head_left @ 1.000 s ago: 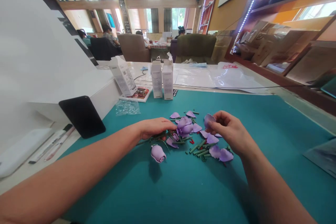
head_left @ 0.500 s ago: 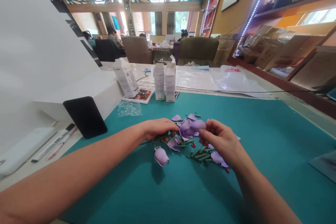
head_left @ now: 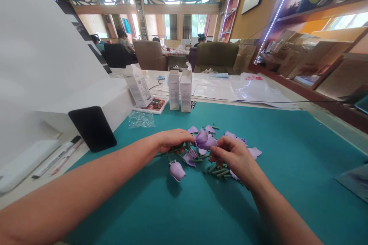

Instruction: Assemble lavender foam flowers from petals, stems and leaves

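Note:
My left hand (head_left: 176, 140) is closed round the green stem of an artificial purple flower, just below its bloom (head_left: 202, 138). A petal at the right side of that bloom is pinched between the thumb and fingers of my right hand (head_left: 229, 152). Below my left hand droops a second, closed purple flower head (head_left: 177, 171), joined to a green stem. Loose purple petals (head_left: 189, 159) and short green stem pieces (head_left: 222, 171) lie on the teal mat (head_left: 138, 206) under and beside my hands. My right hand hides part of this pile.
Two white boxes (head_left: 174, 91) stand at the mat's back edge, with another box (head_left: 138, 86) leaning left of them. Clear plastic wrap (head_left: 141, 119) lies before it. A black tablet-like panel (head_left: 92, 128) and pens (head_left: 57, 157) are at left. People (head_left: 124, 40) sit in the background.
My right hand has moved left, closer to the bloom, drawing the petal in against it. More loose petals now show to the right of it. My left hand stays in place.

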### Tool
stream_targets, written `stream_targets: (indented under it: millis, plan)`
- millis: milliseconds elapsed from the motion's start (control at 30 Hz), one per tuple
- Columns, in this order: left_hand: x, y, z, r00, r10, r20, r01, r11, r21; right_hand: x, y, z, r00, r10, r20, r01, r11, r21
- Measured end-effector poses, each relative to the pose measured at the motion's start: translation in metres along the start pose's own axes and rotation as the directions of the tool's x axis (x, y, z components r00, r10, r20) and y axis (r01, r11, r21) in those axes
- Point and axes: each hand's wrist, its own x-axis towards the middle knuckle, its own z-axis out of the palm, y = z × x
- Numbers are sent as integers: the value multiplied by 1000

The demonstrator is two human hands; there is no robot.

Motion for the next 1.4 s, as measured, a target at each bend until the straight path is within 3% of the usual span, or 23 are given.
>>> stream_targets:
  millis: [467,767,1400]
  plan:
    - [-3,1,1,998,17,63,-18,1000,1,1,2,3,999,28,16,-29,999,28]
    - [-3,0,3,999,3,42,-3,1000,2,-1,-7,7,999,50,-7,-50,999,21]
    - [4,-6,3,998,17,65,-17,1000,9,0,0,8,999,-1,-54,-1,999,-37]
